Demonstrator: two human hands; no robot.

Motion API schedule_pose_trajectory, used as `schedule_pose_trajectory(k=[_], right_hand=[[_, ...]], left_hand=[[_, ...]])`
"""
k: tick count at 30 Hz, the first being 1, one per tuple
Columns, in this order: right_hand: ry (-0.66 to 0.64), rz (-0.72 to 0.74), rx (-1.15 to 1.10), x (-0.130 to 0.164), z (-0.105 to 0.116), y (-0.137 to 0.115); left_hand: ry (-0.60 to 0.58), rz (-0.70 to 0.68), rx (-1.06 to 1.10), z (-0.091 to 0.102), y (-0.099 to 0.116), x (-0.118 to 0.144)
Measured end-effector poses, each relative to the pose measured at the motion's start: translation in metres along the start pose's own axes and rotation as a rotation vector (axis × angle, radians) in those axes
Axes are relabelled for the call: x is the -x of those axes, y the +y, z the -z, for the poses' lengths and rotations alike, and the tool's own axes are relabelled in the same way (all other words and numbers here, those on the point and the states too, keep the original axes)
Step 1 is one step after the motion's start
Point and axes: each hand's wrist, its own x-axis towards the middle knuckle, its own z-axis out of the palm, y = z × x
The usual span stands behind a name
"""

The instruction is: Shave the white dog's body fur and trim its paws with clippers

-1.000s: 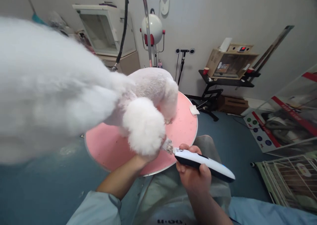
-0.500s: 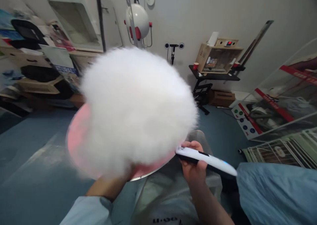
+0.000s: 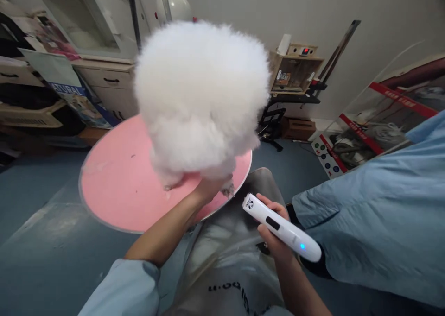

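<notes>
A fluffy white dog (image 3: 201,93) stands on a round pink grooming table (image 3: 118,177). My left hand (image 3: 212,188) is closed around one of its legs near the table's front right edge, the fingers partly hidden by fur. Just beyond that hand the dog's paw (image 3: 227,188) shows, its fur short and greyish. Level with the table rim, my right hand (image 3: 274,225) grips a white hair clipper (image 3: 283,230) with a lit blue light. The clipper's blade end points toward the paw, a short gap away.
A person in blue clothing (image 3: 375,214) is close on my right. Behind the table stand a cabinet (image 3: 107,82), a printed bag (image 3: 74,93) and a dark metal pole (image 3: 132,15). Farther right are a wooden box (image 3: 295,75) on a black stand and a clear-sided case (image 3: 361,135).
The dog has shifted and stands more upright, uncovering more table and a paw. My left hand has moved right with the leg. The clipper has rolled, showing its white face, and the person came closer.
</notes>
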Motion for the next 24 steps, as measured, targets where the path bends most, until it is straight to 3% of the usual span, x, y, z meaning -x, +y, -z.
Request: schedule_pose_trajectory(k=[5, 7, 12, 24], right_hand=[[-0.002, 0.597, 0.416, 0.0, -0.008, -0.022], [-0.04, 0.728, 0.487, -0.004, -0.013, -0.023], [-0.135, 0.792, 0.534, -0.02, -0.022, -0.012], [-0.027, 0.795, 0.571, -0.019, -0.032, 0.009]], left_hand=[[0.222, -0.133, 0.164, -0.014, 0.01, -0.002], [0.279, -0.17, 0.204, -0.015, 0.012, 0.0], [0.257, -0.154, 0.207, -0.008, 0.011, 0.002], [0.137, -0.014, 0.115, -0.007, 0.009, -0.002]])
